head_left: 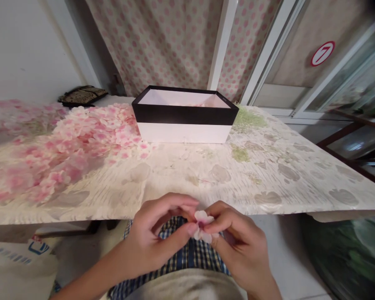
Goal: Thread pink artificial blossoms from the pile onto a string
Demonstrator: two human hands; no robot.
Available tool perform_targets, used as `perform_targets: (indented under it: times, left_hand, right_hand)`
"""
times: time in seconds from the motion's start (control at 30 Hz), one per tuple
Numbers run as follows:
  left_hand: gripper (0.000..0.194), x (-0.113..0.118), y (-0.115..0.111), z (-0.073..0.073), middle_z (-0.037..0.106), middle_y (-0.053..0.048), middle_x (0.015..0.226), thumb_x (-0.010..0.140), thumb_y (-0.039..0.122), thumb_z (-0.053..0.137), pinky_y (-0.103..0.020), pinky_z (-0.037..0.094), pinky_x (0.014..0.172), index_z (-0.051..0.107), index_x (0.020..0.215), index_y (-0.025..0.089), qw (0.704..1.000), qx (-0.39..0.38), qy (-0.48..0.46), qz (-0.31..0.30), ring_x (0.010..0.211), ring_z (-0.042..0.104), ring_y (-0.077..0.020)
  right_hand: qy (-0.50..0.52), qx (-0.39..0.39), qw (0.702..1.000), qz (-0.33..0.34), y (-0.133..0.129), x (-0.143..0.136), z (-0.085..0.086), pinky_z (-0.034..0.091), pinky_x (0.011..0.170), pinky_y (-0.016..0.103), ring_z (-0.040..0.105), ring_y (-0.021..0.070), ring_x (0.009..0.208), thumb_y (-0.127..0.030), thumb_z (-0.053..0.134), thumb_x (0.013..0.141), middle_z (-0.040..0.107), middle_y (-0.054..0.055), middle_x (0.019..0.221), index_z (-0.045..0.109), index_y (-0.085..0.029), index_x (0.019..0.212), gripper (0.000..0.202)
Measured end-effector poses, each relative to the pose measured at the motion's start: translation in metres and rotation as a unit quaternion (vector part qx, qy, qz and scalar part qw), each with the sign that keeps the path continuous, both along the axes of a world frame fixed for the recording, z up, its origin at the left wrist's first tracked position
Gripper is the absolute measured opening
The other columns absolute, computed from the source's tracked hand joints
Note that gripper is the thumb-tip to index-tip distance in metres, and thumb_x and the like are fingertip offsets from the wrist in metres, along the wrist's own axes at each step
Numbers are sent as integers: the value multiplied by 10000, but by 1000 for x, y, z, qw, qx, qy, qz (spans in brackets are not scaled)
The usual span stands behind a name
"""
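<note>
Head view: both hands (151,237) (242,237) pinch one blossom (203,216); pinkish pieces (201,105) show inside the box (184,125).

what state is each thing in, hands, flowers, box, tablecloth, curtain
Left hand: fingers bent, thumb and fingertips at the petals
Right hand: fingers bent, pinching the single flower
Single pink-and-white flower: held between both hands, petals spread
Pink blossoms: heaped left of the box
Black-rimmed white box: upright, open on top, some pink showing inside
Patterned tablecloth: spread over the table
Dotted curtain: hanging in folds
</note>
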State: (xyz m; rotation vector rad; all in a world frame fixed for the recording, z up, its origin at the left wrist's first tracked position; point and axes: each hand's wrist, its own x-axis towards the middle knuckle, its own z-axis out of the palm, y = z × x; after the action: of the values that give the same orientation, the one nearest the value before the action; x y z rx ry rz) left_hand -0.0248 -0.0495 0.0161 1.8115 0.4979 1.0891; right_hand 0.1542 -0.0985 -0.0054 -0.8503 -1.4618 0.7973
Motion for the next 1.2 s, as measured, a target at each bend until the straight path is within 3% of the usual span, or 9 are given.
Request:
perform_targets:
  times: [0.13,0.33,0.57,0.7,0.8,0.9,0.97,1.1,1.2]
  left_hand:
    - [416,2,-1,-2,667,29,930,874,21,590,-98,529,806,585,1193,288,999,-45,-16,4,858,658,-59]
    - [429,4,-2,0,674,30,995,878,63,619,-126,528,867,560,1225,309,997,-69,-16,-24,923,656,-71]
    - [381,5,-1,-2,682,32,941,898,42,576,-102,526,813,570,1192,284,996,-81,-18,-13,860,667,-54]
    - [428,5,-1,-5,704,4,901,856,11,605,-146,548,780,566,1208,252,1000,-8,-3,10,820,679,-89]
    - [431,7,-1,-5,722,-13,899,815,1,639,-189,561,797,587,1177,229,995,92,20,38,808,693,-116]
    - [372,8,-3,0,729,-35,894,811,-2,614,-204,572,758,605,1121,202,980,190,48,30,805,704,-138]
    - [352,7,-2,4,734,-35,894,825,17,602,-211,574,754,601,1125,201,976,205,64,24,812,709,-144]
    - [182,7,14,6,718,-3,918,886,92,585,-180,539,717,641,1017,204,973,141,129,133,768,676,-99]
    - [118,12,39,4,672,-17,882,905,125,545,-223,507,677,654,916,167,946,158,202,198,760,631,-121]
  right_hand:
    - [-11,7,1000,-11,-3,-2,-3,486,686,218,625,98,812,-24,598,847,633,-21,909,605,-235,869,213]
    - [-14,10,1000,-8,-6,-4,-9,499,743,253,613,122,880,-4,557,859,608,2,961,570,-241,939,250]
    - [-39,27,999,-15,-8,-5,-10,492,747,250,603,120,882,8,536,862,605,9,966,547,-234,972,266]
    - [-66,45,996,-45,-7,-5,-9,487,729,243,593,114,843,13,543,849,580,9,941,544,-223,928,248]
    - [-60,35,996,-57,-6,-5,-11,498,718,244,595,119,836,3,521,852,557,10,924,521,-232,909,241]
    - [-62,6,997,-55,-5,-3,-12,512,699,245,607,126,813,-12,490,861,568,13,904,514,-246,1001,274]
    - [-88,10,994,-57,-4,2,-13,514,690,241,616,126,797,-17,492,860,580,12,880,539,-237,1000,265]
    - [-104,40,987,-115,2,17,-15,520,690,222,644,116,800,-27,547,854,630,15,890,593,-217,891,199]
    - [-93,38,984,-145,3,27,-18,546,712,237,676,135,833,-36,588,843,683,24,911,633,-219,897,196]
